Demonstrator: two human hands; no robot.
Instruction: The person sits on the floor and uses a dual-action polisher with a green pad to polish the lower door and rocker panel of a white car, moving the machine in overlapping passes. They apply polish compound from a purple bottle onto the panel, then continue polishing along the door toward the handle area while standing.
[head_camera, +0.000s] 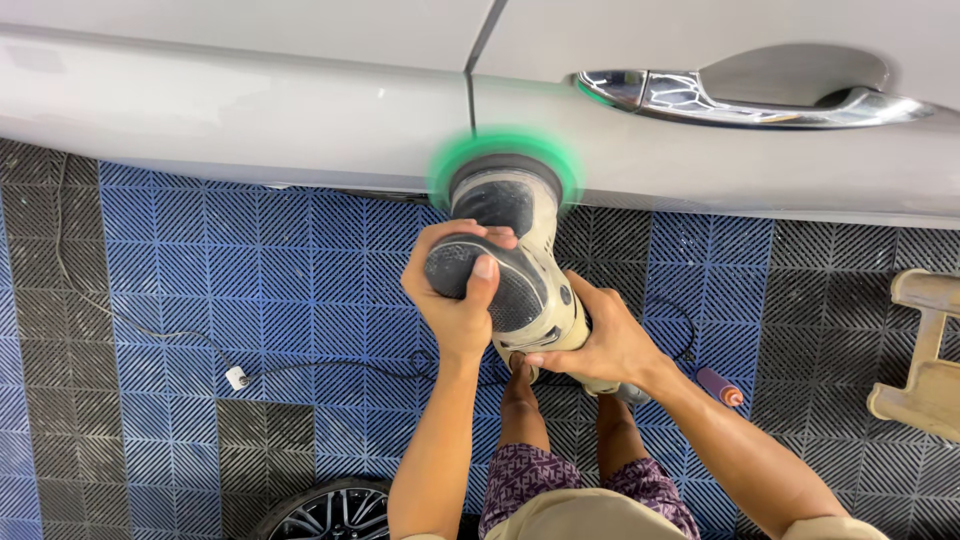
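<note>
I hold a cream-coloured electric polisher (535, 262) against the side of a white car (250, 110). Its spinning green pad (505, 158) is blurred and presses on the body panel right at the gap between two doors. My left hand (455, 290) is closed over the black rounded front grip on top of the tool. My right hand (600, 345) wraps around the rear body of the polisher. A chrome door handle (750, 100) sits up and to the right of the pad.
Blue and grey grid floor tiles (250, 290) lie under the car. A thin cable with a white plug (236, 377) trails at left. A small purple bottle (720, 386) lies near my right forearm, a pale step stool (925, 355) stands at right, and a wheel rim (325, 510) shows at the bottom.
</note>
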